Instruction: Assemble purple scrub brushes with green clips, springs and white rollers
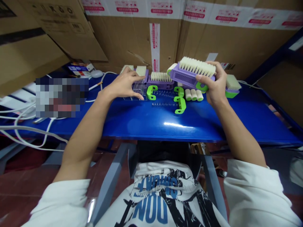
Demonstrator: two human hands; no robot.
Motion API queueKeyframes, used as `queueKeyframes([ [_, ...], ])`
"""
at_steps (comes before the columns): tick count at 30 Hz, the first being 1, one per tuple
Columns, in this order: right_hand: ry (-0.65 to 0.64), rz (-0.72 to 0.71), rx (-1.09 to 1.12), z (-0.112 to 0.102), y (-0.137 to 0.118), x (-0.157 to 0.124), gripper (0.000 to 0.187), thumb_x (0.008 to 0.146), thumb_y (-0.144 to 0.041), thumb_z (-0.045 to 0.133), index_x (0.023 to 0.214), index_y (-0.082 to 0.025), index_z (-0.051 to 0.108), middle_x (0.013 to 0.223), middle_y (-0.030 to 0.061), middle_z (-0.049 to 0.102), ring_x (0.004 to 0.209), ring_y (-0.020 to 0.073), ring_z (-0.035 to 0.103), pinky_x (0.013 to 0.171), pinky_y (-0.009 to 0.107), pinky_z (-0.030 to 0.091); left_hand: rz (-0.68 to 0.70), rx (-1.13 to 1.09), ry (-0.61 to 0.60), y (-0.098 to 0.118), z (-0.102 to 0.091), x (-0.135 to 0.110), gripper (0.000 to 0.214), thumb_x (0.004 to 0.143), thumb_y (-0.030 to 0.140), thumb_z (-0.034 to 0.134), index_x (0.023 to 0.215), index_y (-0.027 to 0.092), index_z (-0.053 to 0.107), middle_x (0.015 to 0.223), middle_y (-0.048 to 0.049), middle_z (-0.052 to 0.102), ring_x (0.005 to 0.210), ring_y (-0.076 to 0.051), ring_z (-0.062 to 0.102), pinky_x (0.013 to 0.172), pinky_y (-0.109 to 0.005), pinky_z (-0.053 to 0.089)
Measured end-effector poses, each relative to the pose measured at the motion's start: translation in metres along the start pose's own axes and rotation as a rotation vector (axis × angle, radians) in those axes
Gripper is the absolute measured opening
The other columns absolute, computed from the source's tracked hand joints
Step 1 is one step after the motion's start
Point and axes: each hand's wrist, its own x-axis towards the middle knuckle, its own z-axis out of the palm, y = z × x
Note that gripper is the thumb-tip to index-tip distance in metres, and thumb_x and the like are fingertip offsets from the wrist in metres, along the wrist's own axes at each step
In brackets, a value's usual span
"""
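Observation:
My right hand [216, 85] is closed around a purple brush [186, 78] with green ends, its cream bristles facing up, held above the table. On the left, my left hand [125, 83] has thumb and fingers spread over a clear plastic tray [139, 90]; whether it touches the tray I cannot tell. Behind the fingers shows another brush with cream bristles [141, 71]. Between the hands lie a purple brush [161, 80], green brackets [151, 92] and metal springs [163, 104]. Several cream rollers [194, 94] sit below the held brush.
One more brush [232, 85] rests beyond my right wrist. Cardboard boxes [132, 41] wall off the back of the blue table [142, 124]. White cables [47, 135] and a computer mouse [96, 73] are at the left. A blurred patch hides part of that side.

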Motion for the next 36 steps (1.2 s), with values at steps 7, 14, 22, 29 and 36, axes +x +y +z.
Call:
queueKeyframes([
  [7, -0.015, -0.031, 0.028, 0.002, -0.001, -0.002, 0.08, 0.062, -0.099, 0.098, 0.113, -0.042, 0.072, 0.118, 0.0014, 0.085, 0.117, 0.0391, 0.076, 0.104, 0.067, 0.07, 0.012, -0.097, 0.02, -0.015, 0.005, -0.001, 0.132, 0.083, 0.104, 0.092, 0.182, 0.022, 0.063, 0.163, -0.0241, 0.071, 0.161, -0.061, 0.047, 0.139, -0.077, 0.039],
  [14, -0.163, -0.061, 0.11, 0.01, 0.024, 0.0, 0.086, 0.075, -0.107, 0.083, 0.131, -0.044, 0.068, 0.129, 0.003, 0.081, 0.132, 0.0419, 0.075, 0.106, 0.068, 0.07, 0.111, -0.517, 0.427, -0.008, 0.018, 0.015, 0.144, 0.064, 0.11, 0.1, 0.181, 0.036, 0.059, 0.167, -0.0111, 0.067, 0.165, -0.052, 0.046, 0.144, -0.074, 0.038],
  [22, -0.325, -0.179, 0.083, 0.044, 0.0, -0.028, 0.11, 0.074, -0.115, 0.079, 0.152, -0.039, 0.063, 0.153, 0.0068, 0.069, 0.147, 0.0423, 0.071, 0.122, 0.069, 0.068, 0.15, -0.776, 0.542, 0.098, 0.029, 0.025, 0.121, 0.081, 0.114, 0.083, 0.172, 0.036, 0.066, 0.168, -0.0133, 0.069, 0.163, -0.05, 0.064, 0.136, -0.064, 0.056],
  [29, -0.439, -0.136, 0.093, 0.035, -0.003, -0.022, 0.117, 0.069, -0.107, 0.093, 0.161, -0.042, 0.06, 0.156, 0.0092, 0.072, 0.155, 0.04, 0.069, 0.123, 0.061, 0.068, 0.012, -0.839, 0.635, 0.075, 0.044, 0.03, 0.108, 0.084, 0.111, 0.083, 0.16, 0.035, 0.075, 0.15, -0.0111, 0.078, 0.149, -0.049, 0.075, 0.122, -0.066, 0.068],
  [36, -0.593, -0.025, 0.141, 0.027, 0.008, -0.021, 0.116, 0.06, -0.083, 0.113, 0.157, -0.041, 0.067, 0.147, 0.0093, 0.08, 0.13, 0.0385, 0.081, 0.105, 0.06, 0.076, 0.095, -0.776, 0.622, 0.08, 0.04, 0.025, 0.103, 0.085, 0.102, 0.092, 0.16, 0.034, 0.076, 0.159, -0.0125, 0.076, 0.155, -0.047, 0.071, 0.131, -0.064, 0.061],
])
